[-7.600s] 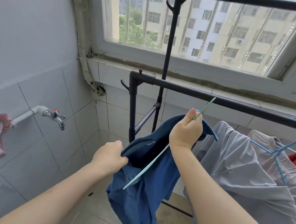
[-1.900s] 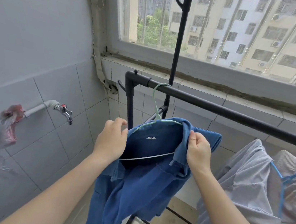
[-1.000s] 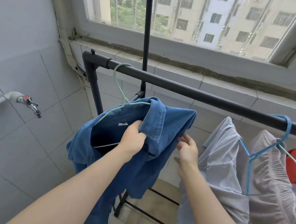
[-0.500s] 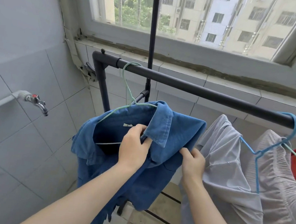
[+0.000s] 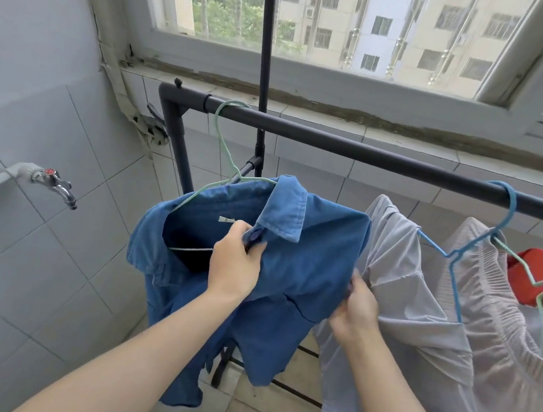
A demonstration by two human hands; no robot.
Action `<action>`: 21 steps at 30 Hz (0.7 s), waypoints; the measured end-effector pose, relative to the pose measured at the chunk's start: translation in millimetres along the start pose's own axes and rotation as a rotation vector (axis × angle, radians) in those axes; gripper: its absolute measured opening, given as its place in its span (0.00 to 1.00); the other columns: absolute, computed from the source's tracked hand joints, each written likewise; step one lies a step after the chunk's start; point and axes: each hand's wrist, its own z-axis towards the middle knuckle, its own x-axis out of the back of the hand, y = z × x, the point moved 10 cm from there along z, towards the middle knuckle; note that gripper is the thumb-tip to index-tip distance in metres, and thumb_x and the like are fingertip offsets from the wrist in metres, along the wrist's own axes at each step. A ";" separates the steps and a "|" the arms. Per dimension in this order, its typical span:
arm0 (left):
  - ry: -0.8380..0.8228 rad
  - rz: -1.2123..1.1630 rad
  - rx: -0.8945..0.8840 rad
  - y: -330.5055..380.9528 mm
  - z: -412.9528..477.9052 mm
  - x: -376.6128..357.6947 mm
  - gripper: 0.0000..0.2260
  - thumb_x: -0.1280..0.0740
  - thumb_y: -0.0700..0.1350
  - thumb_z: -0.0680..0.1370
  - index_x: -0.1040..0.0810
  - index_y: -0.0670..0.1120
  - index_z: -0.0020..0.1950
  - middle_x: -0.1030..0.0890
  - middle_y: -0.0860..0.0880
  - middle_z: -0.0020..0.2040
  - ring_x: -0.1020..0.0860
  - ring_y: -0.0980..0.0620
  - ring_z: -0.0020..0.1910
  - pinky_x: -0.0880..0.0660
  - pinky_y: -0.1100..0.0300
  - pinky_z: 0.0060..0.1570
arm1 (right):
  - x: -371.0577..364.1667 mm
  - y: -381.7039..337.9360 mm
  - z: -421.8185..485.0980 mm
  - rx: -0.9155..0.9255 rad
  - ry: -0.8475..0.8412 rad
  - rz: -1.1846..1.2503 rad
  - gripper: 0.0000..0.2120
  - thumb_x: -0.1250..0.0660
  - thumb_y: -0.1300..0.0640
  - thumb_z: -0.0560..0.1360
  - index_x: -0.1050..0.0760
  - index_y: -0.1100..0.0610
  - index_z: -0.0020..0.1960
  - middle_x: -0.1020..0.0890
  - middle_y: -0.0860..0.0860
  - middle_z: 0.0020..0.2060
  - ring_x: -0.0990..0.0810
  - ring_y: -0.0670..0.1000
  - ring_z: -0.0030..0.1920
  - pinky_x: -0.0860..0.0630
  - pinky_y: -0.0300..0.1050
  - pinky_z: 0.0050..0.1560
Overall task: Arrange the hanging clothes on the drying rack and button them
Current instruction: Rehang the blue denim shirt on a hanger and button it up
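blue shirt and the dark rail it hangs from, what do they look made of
The blue shirt looks like cotton denim or chambray, matte: faded, mottled blue, stitched collar edges, soft creases. The dark rail looks like metal tube with a matte painted or coated finish: smooth, round, straight, faint sheen along its top; a plastic sleeve cannot be ruled out.

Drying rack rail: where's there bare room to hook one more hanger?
The rail is bare between the light green hanger and the blue hanger. Below it is crowded: the blue shirt presses against the grey garment, and the elastic-waisted garment hangs close right of the blue hanger.
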 end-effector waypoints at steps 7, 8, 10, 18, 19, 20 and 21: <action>0.135 0.140 -0.046 9.2 -9.1 8.1 0.14 0.30 0.48 0.73 0.36 0.52 0.43 0.26 0.55 0.38 0.26 0.57 0.35 0.34 0.61 0.28 | -32.8 -27.8 -10.7 0.257 -0.093 -0.317 0.11 0.42 0.61 0.79 0.24 0.49 0.53 0.16 0.46 0.44 0.17 0.44 0.42 0.22 0.36 0.35; 0.152 0.157 -0.057 10.5 -10.1 11.4 0.15 0.29 0.50 0.72 0.37 0.53 0.42 0.27 0.55 0.38 0.26 0.57 0.35 0.35 0.62 0.28 | -34.6 -29.7 -12.6 0.263 -0.090 -0.299 0.12 0.42 0.61 0.79 0.23 0.48 0.51 0.15 0.45 0.43 0.17 0.43 0.42 0.22 0.36 0.36; 0.138 0.160 -0.100 8.1 -13.4 17.1 0.17 0.28 0.53 0.70 0.38 0.53 0.41 0.30 0.55 0.37 0.29 0.56 0.34 0.35 0.62 0.29 | -34.0 -30.5 -10.6 0.243 -0.062 -0.232 0.12 0.43 0.59 0.80 0.21 0.51 0.53 0.16 0.48 0.49 0.18 0.47 0.49 0.20 0.41 0.45; -0.338 0.902 -0.152 -58.5 -44.9 -5.5 0.14 0.33 0.48 0.74 0.30 0.48 0.58 0.25 0.53 0.54 0.27 0.51 0.52 0.30 0.58 0.44 | -51.7 -33.2 -18.5 0.343 -0.019 -0.478 0.23 0.36 0.61 0.74 0.35 0.55 0.68 0.24 0.49 0.60 0.24 0.50 0.59 0.28 0.51 0.63; -0.322 0.930 -0.138 -55.8 -42.2 -4.7 0.10 0.38 0.41 0.75 0.29 0.47 0.56 0.24 0.50 0.52 0.26 0.50 0.51 0.31 0.57 0.41 | -55.3 -31.6 -20.4 0.362 -0.025 -0.516 0.30 0.35 0.61 0.73 0.41 0.54 0.72 0.27 0.48 0.64 0.27 0.49 0.62 0.30 0.48 0.64; -0.290 0.935 -0.132 -51.9 -38.2 -2.6 0.10 0.41 0.36 0.75 0.29 0.46 0.53 0.24 0.49 0.50 0.26 0.49 0.48 0.32 0.57 0.37 | -58.3 -29.9 -21.8 0.384 -0.019 -0.578 0.35 0.34 0.61 0.72 0.48 0.52 0.74 0.32 0.47 0.67 0.32 0.48 0.65 0.34 0.46 0.66; -0.281 0.935 -0.138 -47.5 -34.9 -1.6 0.10 0.43 0.34 0.73 0.30 0.46 0.50 0.24 0.49 0.46 0.26 0.49 0.44 0.34 0.57 0.35 | -59.6 -28.5 -23.5 0.415 0.002 -0.659 0.39 0.33 0.60 0.72 0.53 0.51 0.75 0.37 0.48 0.70 0.36 0.48 0.69 0.37 0.46 0.68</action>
